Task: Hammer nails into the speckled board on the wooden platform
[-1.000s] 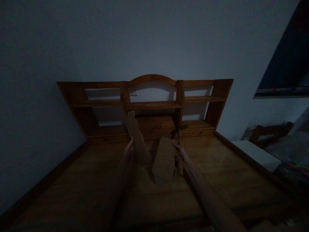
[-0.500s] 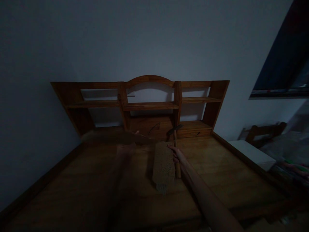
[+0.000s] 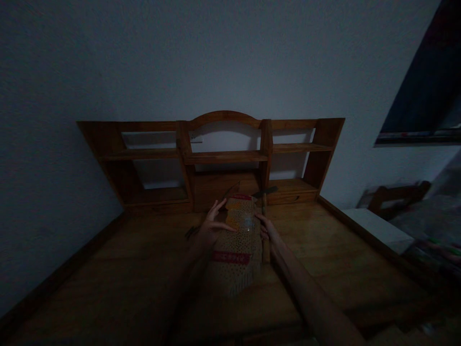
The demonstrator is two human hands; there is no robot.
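Observation:
A piece of cardboard point(image 3: 239, 242), printed with red bands and a yellow patch and covered in small dark dots, is in front of me over the wooden desk. My left hand point(image 3: 216, 222) rests on its left side, thumb and fingers spread apart. With my right hand point(image 3: 264, 227) I grip the right edge, thumb on top and fingers curled. Right beside that edge is a hammer point(image 3: 266, 250) with a wooden handle, passing by my right fingers; its dark head point(image 3: 267, 191) points away from me. A small dark object point(image 3: 192, 232) shows left of my left hand, too dim to name.
A wooden shelf unit point(image 3: 225, 157) stands at the back of the desk point(image 3: 118, 269) against the wall. A thin dark curved thing point(image 3: 231, 190) shows behind the cardboard. To the right are a white surface point(image 3: 380, 229), a wooden chair back point(image 3: 399, 194) and a window.
My left hand has come in from the left, where it was blurred beside a long brown piece, and now touches the cardboard. A printed face shows where plain brown was. My right hand barely moved.

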